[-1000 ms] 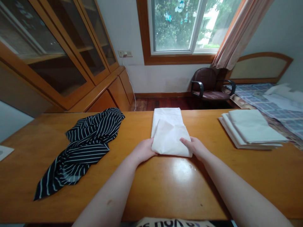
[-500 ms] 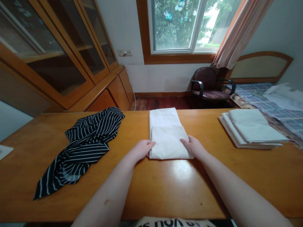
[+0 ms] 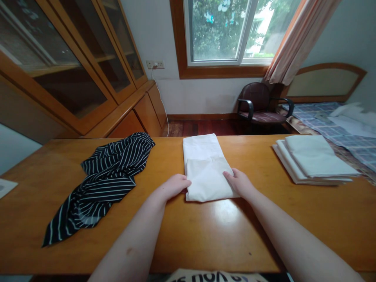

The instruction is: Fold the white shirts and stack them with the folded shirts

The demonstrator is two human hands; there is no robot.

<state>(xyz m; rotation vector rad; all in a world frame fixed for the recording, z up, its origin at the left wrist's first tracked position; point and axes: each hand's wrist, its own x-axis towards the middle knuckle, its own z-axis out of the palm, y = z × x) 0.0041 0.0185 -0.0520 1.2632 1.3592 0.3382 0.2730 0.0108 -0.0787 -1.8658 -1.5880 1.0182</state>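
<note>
A white cloth (image 3: 209, 178), folded into a narrow strip with its near part doubled over, lies in the middle of the wooden table (image 3: 188, 239). My left hand (image 3: 177, 185) grips its left edge, thumb on top and fingers hidden beneath. On the opposite edge, my right hand (image 3: 239, 182) pinches the cloth with the thumb on top; its other fingers are mostly hidden. The near edge sits slightly slanted, lower on the left. What the cloth is when unfolded cannot be told.
A black cloth with white stripes (image 3: 108, 184) lies crumpled on the table's left. Folded white cloths (image 3: 317, 160) are stacked at the right. Past the far edge stand a glass-doored cabinet (image 3: 96, 62), a dark red armchair (image 3: 261, 103) and a bed (image 3: 337, 117).
The white cloth has turned and shifted slightly left, its near left corner coming a little closer to me. My left hand moved slightly left; both hands keep their hold.
</note>
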